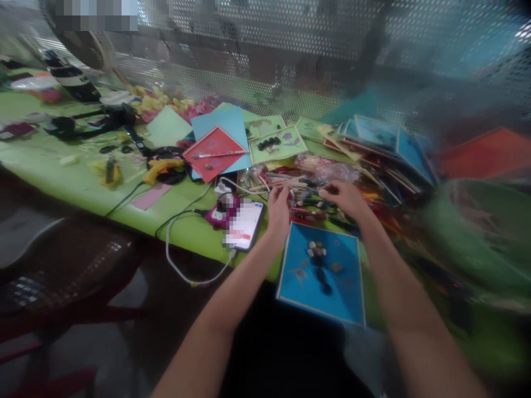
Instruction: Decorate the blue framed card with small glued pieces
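My left hand is at the left end of a pile of small craft pieces, its fingertips drawn together; what they hold, if anything, is too blurred to make out. Over the right part of the pile, my right hand has thumb and fingers pinched close, and I cannot make out what is between them. Just below both hands lies a blue square board with a pale edging. Dark and light pebbles form a figure on it, beside a faint drawing.
Left of my forearm are a phone, a purple power strip and a looping white cable. Behind lie a red board, a green board with dark stones and stacked boards. A green basin stands right.
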`<state>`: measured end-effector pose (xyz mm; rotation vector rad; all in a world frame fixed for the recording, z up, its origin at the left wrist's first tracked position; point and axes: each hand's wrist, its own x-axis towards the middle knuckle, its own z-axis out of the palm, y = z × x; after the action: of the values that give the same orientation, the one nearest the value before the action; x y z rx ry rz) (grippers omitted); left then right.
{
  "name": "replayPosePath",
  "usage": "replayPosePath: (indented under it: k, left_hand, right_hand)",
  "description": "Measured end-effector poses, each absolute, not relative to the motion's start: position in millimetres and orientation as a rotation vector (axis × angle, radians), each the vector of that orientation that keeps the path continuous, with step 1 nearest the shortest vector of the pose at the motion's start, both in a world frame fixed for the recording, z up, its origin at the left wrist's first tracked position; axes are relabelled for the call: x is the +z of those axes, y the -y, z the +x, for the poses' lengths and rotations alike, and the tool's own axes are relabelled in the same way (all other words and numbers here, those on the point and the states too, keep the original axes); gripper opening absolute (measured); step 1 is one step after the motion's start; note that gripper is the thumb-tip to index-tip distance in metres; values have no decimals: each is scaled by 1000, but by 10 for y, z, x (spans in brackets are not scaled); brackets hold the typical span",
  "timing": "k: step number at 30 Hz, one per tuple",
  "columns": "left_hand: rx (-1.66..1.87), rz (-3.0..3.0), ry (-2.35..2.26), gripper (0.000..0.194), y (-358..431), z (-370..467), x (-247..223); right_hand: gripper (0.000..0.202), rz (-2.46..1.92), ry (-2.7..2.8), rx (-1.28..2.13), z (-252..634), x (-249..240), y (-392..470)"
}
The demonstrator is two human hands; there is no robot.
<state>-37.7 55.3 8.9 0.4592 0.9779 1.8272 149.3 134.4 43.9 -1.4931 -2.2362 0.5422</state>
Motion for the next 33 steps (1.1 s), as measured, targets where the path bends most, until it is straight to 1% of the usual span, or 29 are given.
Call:
replayPosePath:
  k: [5,7,10,14,15,17,19,22,26,29,33]
  left_hand:
    - [1640,581,-1055,16,-528,-354,111]
    - [1596,629,-1051,13,-516,-339,108]
    - [1606,649,-1060,11,-517,-353,93]
    - [1817,567,-1101,8,-554,-444,82]
    - [1868,527,-1102,7,-562,-465,84]
    - [1919,467,-1082,7,-566,-490,91]
    - [1924,439,-1056,10,-558,-486,101]
    - [1869,420,-1030,12,-536,-449,111]
    - [1819,400,-1011,12,-526,-415,110]
    - [1818,384,-1003,8,-529,-417,106]
    - [1833,379,-1031,4,-521,-426,104]
  right_hand:
    - [49,-1461,2112,677,1470,422,-1380]
    - [50,-1434,2116,733,1462,409,-1390]
    - [40,-1393,2161,760,1463,368,-1407]
    - [21,-1443,2225,641,1470,280,-1445]
    - [20,-1466,2226,592,1460,261,-1448]
    - [27,-1443,2256,491,1403,236,-1433]
    - [31,-1293,2367,428,1293,228,-1387]
    - [29,-1051,2617,401,1062,223,-1294]
    - [20,-1037,2764,421,806,188,-1241]
    - [12,-1052,2715,479,756,171,-1285]
    - [11,-1103,2582,601,873,196,-1341]
